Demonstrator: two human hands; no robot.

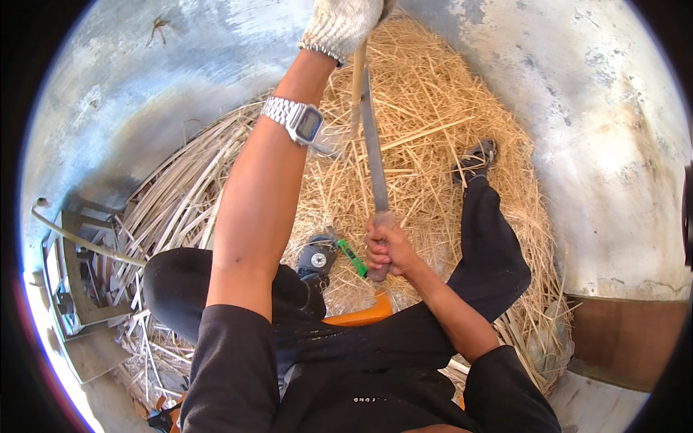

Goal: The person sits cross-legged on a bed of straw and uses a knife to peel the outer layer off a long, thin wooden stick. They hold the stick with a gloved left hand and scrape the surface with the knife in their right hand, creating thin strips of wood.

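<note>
Two hands are working over a heap of straw-coloured shavings [433, 123] on the concrete floor [592, 94]. The left hand [343, 25], wearing a knitted white glove, is reaching up near the top edge and its fingers are wrapping around the upper end of a pale bamboo strip [356, 86]. The bare right hand [386, 249] is sitting lower, near the person's lap, with its fingers pressing closed around the handle of a long knife [375, 155], whose blade is running upward alongside the strip, touching it or lying just beside it. A metal wristwatch [297, 120] is circling the left wrist. Below the right hand, a green-handled tool [352, 258] and an orange object [361, 314] are lying by the knees. A bundle of split strips [180, 195] is lying to the left.
</note>
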